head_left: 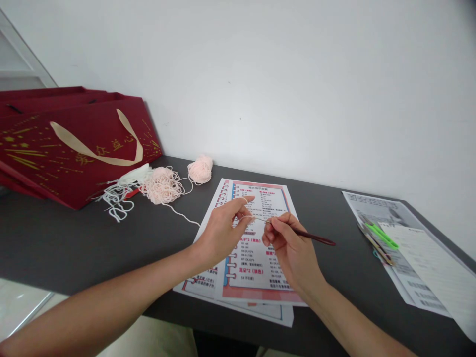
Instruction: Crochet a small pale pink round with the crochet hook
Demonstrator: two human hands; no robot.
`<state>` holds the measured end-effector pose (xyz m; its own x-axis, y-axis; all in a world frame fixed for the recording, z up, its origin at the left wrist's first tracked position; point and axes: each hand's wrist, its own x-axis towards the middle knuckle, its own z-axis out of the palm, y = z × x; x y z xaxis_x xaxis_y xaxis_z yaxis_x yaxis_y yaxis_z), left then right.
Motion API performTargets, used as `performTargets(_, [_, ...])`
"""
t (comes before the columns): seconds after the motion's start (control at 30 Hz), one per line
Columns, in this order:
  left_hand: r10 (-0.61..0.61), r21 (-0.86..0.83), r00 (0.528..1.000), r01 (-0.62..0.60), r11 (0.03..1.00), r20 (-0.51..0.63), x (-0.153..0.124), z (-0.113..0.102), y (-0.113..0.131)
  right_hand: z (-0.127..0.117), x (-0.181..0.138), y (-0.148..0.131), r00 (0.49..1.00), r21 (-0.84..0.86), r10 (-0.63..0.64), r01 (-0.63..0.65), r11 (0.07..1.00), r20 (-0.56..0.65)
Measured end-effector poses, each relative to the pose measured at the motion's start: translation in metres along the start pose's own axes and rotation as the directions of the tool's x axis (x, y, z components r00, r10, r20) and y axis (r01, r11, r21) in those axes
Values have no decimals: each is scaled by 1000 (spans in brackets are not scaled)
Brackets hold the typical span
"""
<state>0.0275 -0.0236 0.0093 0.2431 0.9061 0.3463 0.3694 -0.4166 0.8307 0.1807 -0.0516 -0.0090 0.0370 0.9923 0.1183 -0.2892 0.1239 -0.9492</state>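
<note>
My right hand grips a crochet hook by its dark brown handle, and its thin metal shaft points left. Pale yarn runs over the raised fingers of my left hand, whose thumb and fingertips pinch close to the hook's tip. Any stitches there are too small to make out. Both hands are above printed pattern sheets. From a loose pale pink yarn heap on the left, a strand crosses the table toward my left hand. A small pink yarn ball sits behind it.
Dark red gift bags with cream ribbon handles stand at the left against the wall. White yarn lies in front of them. On the right of the dark table are more papers, a green cutter and slim tools.
</note>
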Motion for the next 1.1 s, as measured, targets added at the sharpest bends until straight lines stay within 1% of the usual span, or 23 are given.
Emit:
performTargets(0.07, [-16, 3, 1000, 16, 1000, 20, 1, -1, -2, -5, 1, -2, 998, -123, -47, 51, 991, 38])
performTargets(0.1, [-31, 1, 999, 31, 1000, 32, 2, -1, -3, -8, 1, -3, 990, -248, -119, 136, 959, 81])
performTargets(0.13, [-46, -2, 998, 47, 999, 44, 2, -1, -4, -11, 0, -4, 969, -377, -203, 242, 894, 142])
performTargets(0.2, [-63, -10, 996, 64, 998, 62, 3, -2, -5, -16, -2, -4, 874, -527, -362, 484, 698, 324])
performTargets(0.27, [-55, -16, 996, 56, 998, 65, 4, -3, -5, -18, -4, -5, 748, -534, -448, 663, 525, 489])
performTargets(0.3, [-46, -17, 997, 47, 999, 64, 4, -3, -5, -18, -4, -5, 701, -514, -465, 713, 477, 540])
performTargets(0.33, [-39, -17, 997, 40, 999, 61, 4, -4, -5, -18, -4, -5, 681, -503, -471, 732, 460, 560])
performTargets(0.37, [-38, -16, 998, 39, 999, 59, 4, -4, -4, -18, -4, -5, 692, -505, -471, 721, 474, 547])
performTargets(0.4, [-41, -16, 997, 43, 999, 63, 4, -5, -4, -18, -4, -5, 733, -519, -457, 680, 518, 504])
performTargets(0.47, [-57, -31, 995, 59, 998, 84, 5, -5, -4, -19, -1, -6, 853, -514, -382, 520, 682, 356])
performTargets(0.53, [-74, -89, 991, 85, 992, 112, 6, -6, -4, -20, 3, -7, 945, -375, -247, 314, 872, 216])
performTargets(0.57, [-85, -142, 988, 103, 985, 127, 7, -6, -4, -20, 5, -7, 968, -254, -173, 215, 943, 179])
performTargets(0.6, [-99, -212, 984, 129, 969, 147, 8, -5, -5, -19, 7, -8, 981, -122, -101, 122, 985, 166])
performTargets(0.67, [-141, -374, 970, 208, 904, 199, 8, -3, -5, -17, 9, -7, 983, 95, 21, -39, 995, 180])
performTargets(0.73, [-182, -506, 949, 293, 812, 256, 7, -1, -6, -13, 9, -5, 973, 199, 98, -140, 970, 209])
performTargets(0.77, [-196, -546, 941, 321, 774, 276, 6, 1, -6, -11, 9, -3, 970, 210, 110, -156, 965, 216])
performTargets(0.83, [-216, -598, 931, 356, 718, 295, 3, 4, -5, -9, 6, 0, 977, 161, 71, -104, 981, 201])
performTargets(0.9, [-231, -634, 925, 375, 676, 300, 0, 7, -5, -10, 2, 3, 984, -21, -60, 64, 998, 170])
performTargets(0.93, [-239, -649, 922, 385, 656, 305, -1, 8, -5, -10, 0, 5, 970, -158, -163, 192, 969, 180])
performTargets(0.97, [-244, -660, 917, 396, 638, 315, -2, 9, -4, -11, -1, 6, 936, -302, -275, 334, 893, 221])
performTargets(1.0, [-250, -667, 912, 409, 622, 326, -3, 10, -4, -12, -2, 6, 879, -427, -376, 473, 771, 295])
performTargets(1.03, [-257, -672, 906, 421, 609, 336, -4, 10, -3, -13, -3, 7, 807, -519, -446, 590, 618, 387])
performTargets(1.1, [-273, -678, 894, 447, 583, 355, -4, 10, -2, -14, -4, 6, 691, -608, -492, 714, 347, 530])
